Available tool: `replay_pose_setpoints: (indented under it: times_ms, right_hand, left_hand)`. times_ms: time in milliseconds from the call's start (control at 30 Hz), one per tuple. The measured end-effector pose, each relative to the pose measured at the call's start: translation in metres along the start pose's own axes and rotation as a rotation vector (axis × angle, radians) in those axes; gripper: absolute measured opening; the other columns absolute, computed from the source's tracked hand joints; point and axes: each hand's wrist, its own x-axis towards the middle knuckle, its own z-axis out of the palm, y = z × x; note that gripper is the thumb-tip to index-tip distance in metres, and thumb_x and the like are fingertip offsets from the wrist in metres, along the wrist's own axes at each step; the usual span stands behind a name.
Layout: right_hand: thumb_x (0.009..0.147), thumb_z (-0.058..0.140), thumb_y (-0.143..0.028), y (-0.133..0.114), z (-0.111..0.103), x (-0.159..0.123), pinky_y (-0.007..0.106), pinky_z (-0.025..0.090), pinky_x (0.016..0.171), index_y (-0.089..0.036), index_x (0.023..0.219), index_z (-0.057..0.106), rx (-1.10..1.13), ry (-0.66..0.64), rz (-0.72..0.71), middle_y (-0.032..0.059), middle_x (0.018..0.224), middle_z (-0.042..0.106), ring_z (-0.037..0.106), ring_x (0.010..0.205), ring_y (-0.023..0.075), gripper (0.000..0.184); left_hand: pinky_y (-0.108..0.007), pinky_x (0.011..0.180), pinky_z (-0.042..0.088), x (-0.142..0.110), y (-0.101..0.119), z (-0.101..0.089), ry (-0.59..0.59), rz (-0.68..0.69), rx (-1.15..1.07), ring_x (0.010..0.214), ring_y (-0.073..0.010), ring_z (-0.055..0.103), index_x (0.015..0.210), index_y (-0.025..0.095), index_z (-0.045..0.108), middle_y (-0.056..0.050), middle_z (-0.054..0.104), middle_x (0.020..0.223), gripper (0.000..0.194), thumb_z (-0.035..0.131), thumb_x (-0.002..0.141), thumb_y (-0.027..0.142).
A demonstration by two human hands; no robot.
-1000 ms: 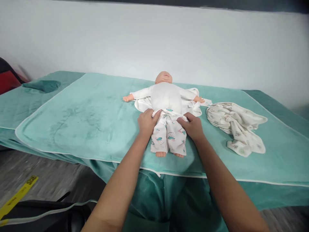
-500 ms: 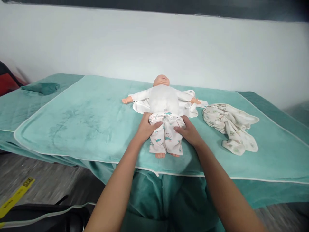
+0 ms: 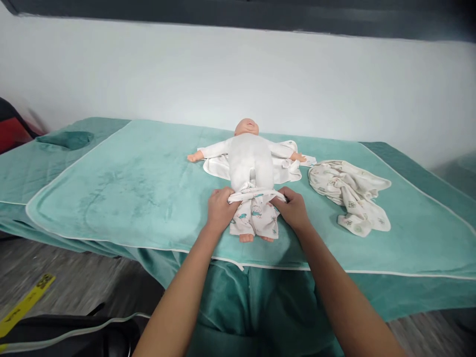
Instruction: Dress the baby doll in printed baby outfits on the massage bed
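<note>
A baby doll (image 3: 251, 153) lies on its back with arms spread and its head toward the wall. White cloth covers its torso and arms. White printed baby pants (image 3: 256, 215) are on its legs, the waistband down at the upper thighs and the feet showing at the cuffs. My left hand (image 3: 220, 208) is closed on the left side of the waistband. On the other side, my right hand (image 3: 293, 206) grips the waistband too, its thumb inside the band. Beneath the doll lies an opened white garment (image 3: 288, 171).
A crumpled white printed cloth (image 3: 349, 193) lies to the right of the doll. A light green mat (image 3: 122, 198) with white piping covers the bed, which stands against a white wall (image 3: 167, 74). At lower left are a yellow strip (image 3: 26, 305) and a black object (image 3: 74, 334).
Both hands have moved down toward the doll's feet, drawing the waistband from the waist to the thighs. More of the white lower body shows. The view has shifted slightly.
</note>
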Motion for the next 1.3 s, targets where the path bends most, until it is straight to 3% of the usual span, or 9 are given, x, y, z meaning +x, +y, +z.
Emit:
replay_pose_setpoints:
  times_ms: [133, 300, 467, 567, 700, 800, 900, 1100, 1300]
  right_hand:
    - [0.075, 0.065, -0.039, 0.001, -0.001, 0.001, 0.028, 0.037, 0.06, -0.021, 0.071, 0.059, 0.019, -0.063, 0.015, -0.0031, 0.066, 0.056, 0.048, 0.064, 0.0156, 0.02]
    - [0.082, 0.065, -0.047, 0.0, -0.003, -0.003, 0.033, 0.046, 0.08, -0.022, 0.089, 0.062, 0.069, -0.167, -0.108, 0.0015, 0.089, 0.061, 0.056, 0.085, 0.0206, 0.027]
    - [0.08, 0.072, -0.053, -0.001, -0.013, -0.027, 0.042, 0.047, 0.095, -0.024, 0.125, 0.051, 0.159, -0.295, -0.127, 0.0087, 0.118, 0.058, 0.057, 0.107, 0.0266, 0.058]
    - [0.066, 0.084, -0.054, 0.001, -0.018, -0.047, 0.05, 0.039, 0.11, -0.028, 0.147, 0.029, 0.128, -0.343, -0.143, 0.0131, 0.145, 0.044, 0.046, 0.132, 0.033, 0.101]
    - [0.052, 0.091, -0.058, 0.005, -0.016, -0.062, 0.056, 0.027, 0.118, -0.029, 0.156, 0.012, -0.023, -0.316, -0.225, 0.0165, 0.159, 0.025, 0.029, 0.145, 0.0385, 0.134]
    - [0.052, 0.09, -0.061, 0.007, -0.009, -0.064, 0.06, 0.029, 0.116, -0.028, 0.156, 0.013, -0.123, -0.215, -0.272, 0.0183, 0.157, 0.029, 0.032, 0.142, 0.0408, 0.134]
    - [0.059, 0.086, -0.061, 0.008, -0.002, -0.064, 0.06, 0.031, 0.114, -0.026, 0.156, 0.014, -0.198, -0.144, -0.321, 0.0186, 0.155, 0.033, 0.036, 0.141, 0.0403, 0.126]
    - [0.067, 0.082, -0.054, 0.005, 0.004, -0.056, 0.057, 0.036, 0.112, -0.02, 0.155, 0.016, -0.208, -0.083, -0.368, 0.0197, 0.151, 0.038, 0.04, 0.138, 0.0378, 0.115]
    - [0.064, 0.083, -0.056, 0.001, 0.011, -0.039, 0.054, 0.041, 0.108, -0.018, 0.145, 0.034, -0.145, -0.053, -0.292, 0.0189, 0.14, 0.049, 0.048, 0.129, 0.0363, 0.102]
  left_hand:
    - [-0.029, 0.074, 0.043, 0.002, -0.001, -0.002, -0.026, 0.018, -0.097, 0.08, -0.0171, 0.058, 0.086, 0.022, 0.056, -0.001, 0.064, 0.087, 0.007, 0.06, 0.083, 0.026]
    - [-0.029, 0.077, 0.043, 0.005, 0.0, -0.003, -0.014, 0.079, -0.128, 0.082, -0.017, 0.055, 0.073, 0.021, 0.052, -0.002, 0.059, 0.084, 0.016, 0.059, 0.085, 0.028]
    - [-0.031, 0.086, 0.048, -0.004, 0.003, -0.015, -0.091, 0.028, -0.289, 0.091, -0.0176, 0.058, 0.087, 0.021, 0.057, -0.002, 0.06, 0.095, 0.011, 0.06, 0.085, 0.031]
    - [-0.035, 0.104, 0.046, -0.02, 0.006, -0.033, -0.186, 0.01, -0.351, 0.12, -0.0209, 0.056, 0.124, 0.025, 0.054, -0.007, 0.056, 0.128, 0.041, 0.061, 0.083, 0.025]
    - [-0.04, 0.122, 0.031, -0.046, 0.011, -0.053, -0.426, 0.109, -0.212, 0.152, -0.0277, 0.022, 0.153, 0.032, 0.027, -0.007, 0.018, 0.163, 0.089, 0.067, 0.075, 0.014]
    - [-0.045, 0.121, 0.032, -0.058, 0.018, -0.053, -0.499, 0.149, -0.087, 0.153, -0.0346, 0.014, 0.157, 0.035, 0.015, -0.008, -0.002, 0.167, 0.112, 0.083, 0.068, 0.026]
    - [-0.052, 0.118, 0.034, -0.058, 0.025, -0.043, -0.435, 0.175, 0.015, 0.152, -0.0395, 0.015, 0.157, 0.034, 0.011, -0.013, -0.001, 0.166, 0.126, 0.09, 0.059, 0.038]
    - [-0.055, 0.117, 0.032, -0.043, 0.027, -0.029, -0.329, 0.275, 0.15, 0.15, -0.0402, 0.02, 0.157, 0.024, 0.019, -0.019, 0.014, 0.161, 0.112, 0.083, 0.067, 0.042]
    - [-0.054, 0.114, 0.035, -0.03, 0.027, -0.029, -0.293, 0.259, 0.193, 0.141, -0.0376, 0.033, 0.155, 0.02, 0.026, -0.02, 0.031, 0.148, 0.094, 0.071, 0.077, 0.048]
